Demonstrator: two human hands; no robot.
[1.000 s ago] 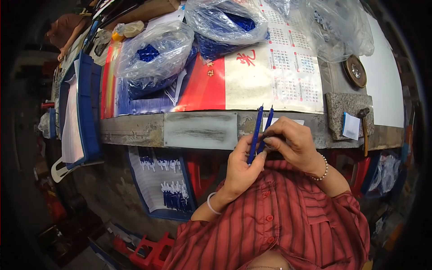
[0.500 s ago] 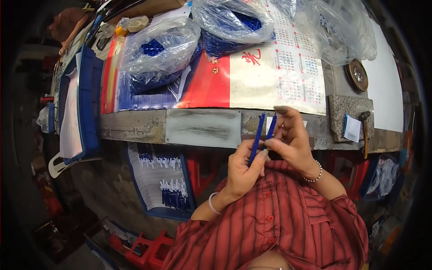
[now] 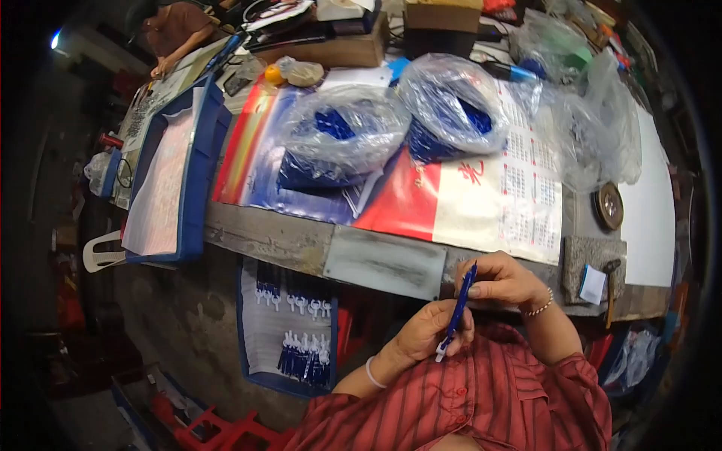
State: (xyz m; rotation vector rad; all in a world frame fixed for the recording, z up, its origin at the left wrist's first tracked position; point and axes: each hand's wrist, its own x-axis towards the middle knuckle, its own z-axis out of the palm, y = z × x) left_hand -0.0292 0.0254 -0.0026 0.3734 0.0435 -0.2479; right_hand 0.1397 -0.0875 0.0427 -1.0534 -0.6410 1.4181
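A blue pen (image 3: 456, 319) with a white end slants up in front of my striped shirt, its dark tip pointing away from me. My left hand (image 3: 423, 332) is closed around its lower part, and the white end sticks out below the fingers. Near the tip, my right hand (image 3: 505, 281) has its fingers bent against the pen's upper part. Whether the right fingers hold a second piece is hidden. Left of my hands, below the table edge, a blue tray (image 3: 252, 378) lined with white holds rows of blue pens with white ends (image 3: 304, 355).
Two clear bags of blue parts (image 3: 353, 131) rest on a calendar sheet (image 3: 402, 218). A blue crate (image 3: 197, 203) stands left. At right are a stone block (image 3: 575, 252), a hammer (image 3: 610, 289) and a round dish (image 3: 608, 207). Another person (image 3: 177, 34) sits far left.
The view has tilted up and shifted left. Two separate blue pieces showed between my hands before; now one pen with a white end is visible, turned with its white end toward me.
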